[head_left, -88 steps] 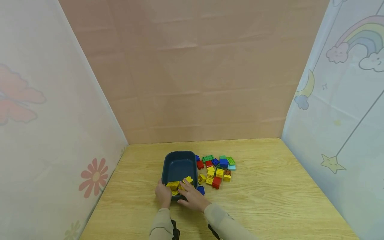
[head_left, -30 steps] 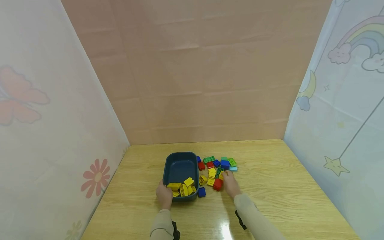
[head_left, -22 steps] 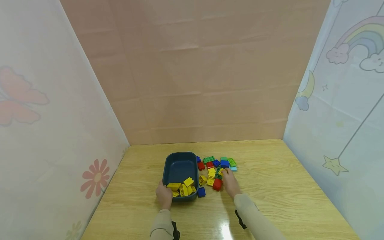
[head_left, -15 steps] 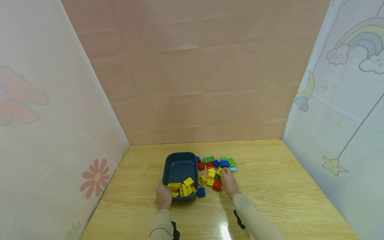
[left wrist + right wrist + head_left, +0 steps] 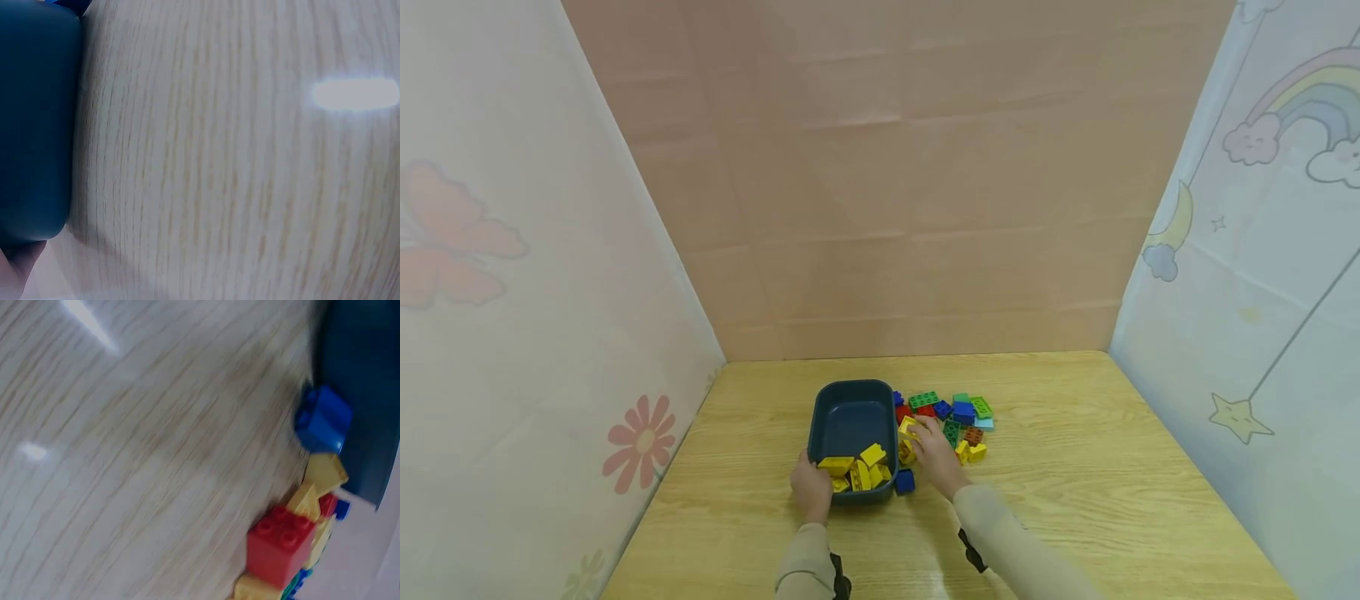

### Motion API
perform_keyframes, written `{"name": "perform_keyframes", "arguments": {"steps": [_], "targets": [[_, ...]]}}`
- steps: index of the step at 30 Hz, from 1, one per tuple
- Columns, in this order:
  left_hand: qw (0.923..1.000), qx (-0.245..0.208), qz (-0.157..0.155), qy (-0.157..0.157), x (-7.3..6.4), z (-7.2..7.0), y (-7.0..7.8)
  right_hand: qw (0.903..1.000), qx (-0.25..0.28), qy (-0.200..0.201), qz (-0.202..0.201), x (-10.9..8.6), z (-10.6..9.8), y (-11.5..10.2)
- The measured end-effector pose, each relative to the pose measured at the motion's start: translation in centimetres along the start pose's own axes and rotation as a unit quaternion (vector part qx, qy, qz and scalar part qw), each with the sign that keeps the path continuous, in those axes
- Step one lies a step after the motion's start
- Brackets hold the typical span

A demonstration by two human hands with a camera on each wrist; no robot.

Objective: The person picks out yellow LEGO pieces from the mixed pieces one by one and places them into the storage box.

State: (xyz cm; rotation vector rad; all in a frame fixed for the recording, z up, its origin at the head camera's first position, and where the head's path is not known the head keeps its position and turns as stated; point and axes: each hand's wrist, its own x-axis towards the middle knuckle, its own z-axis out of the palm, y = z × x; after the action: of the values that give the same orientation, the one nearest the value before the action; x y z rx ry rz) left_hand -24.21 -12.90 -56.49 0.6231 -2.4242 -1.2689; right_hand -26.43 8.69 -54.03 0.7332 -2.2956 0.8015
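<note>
A dark blue plastic bin (image 5: pixel 853 389) stands on the table with several yellow toy building bricks (image 5: pixel 860 475) inside its near end. My left hand (image 5: pixel 811 490) grips the bin's near left rim; in the left wrist view only a bit of that hand (image 5: pixel 17 270) shows below the bin (image 5: pixel 37 125). Just past the bin's right side, my right hand (image 5: pixel 938 460) pinches a yellow brick (image 5: pixel 907 427) at its fingertips. Another yellow brick (image 5: pixel 907 452) lies below it, beside the bin. The right wrist view shows a red brick (image 5: pixel 275 550), which my right hand covers in the head view.
A loose blue brick (image 5: pixel 905 481) lies by the bin's near right corner. Mixed bricks spread to the right, among them a green brick (image 5: pixel 923 400), a blue brick (image 5: pixel 963 412), a brown brick (image 5: pixel 973 436) and a yellow brick (image 5: pixel 977 452). Fabric walls enclose the wooden table (image 5: pixel 1075 483).
My right hand left the bin for the pile, took hold of a yellow brick there, and has carried it left toward the bin. My left hand stays on the rim.
</note>
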Motion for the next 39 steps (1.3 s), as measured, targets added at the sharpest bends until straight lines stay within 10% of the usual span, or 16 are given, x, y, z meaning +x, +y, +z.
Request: {"name": "perform_keyframes", "arguments": {"steps": [39], "targets": [[0.9998,-0.013,0.008,0.009,0.1,0.0,-0.1,0.9719,-0.015,-0.229,-0.053,-0.2,1.4,-2.4]]}}
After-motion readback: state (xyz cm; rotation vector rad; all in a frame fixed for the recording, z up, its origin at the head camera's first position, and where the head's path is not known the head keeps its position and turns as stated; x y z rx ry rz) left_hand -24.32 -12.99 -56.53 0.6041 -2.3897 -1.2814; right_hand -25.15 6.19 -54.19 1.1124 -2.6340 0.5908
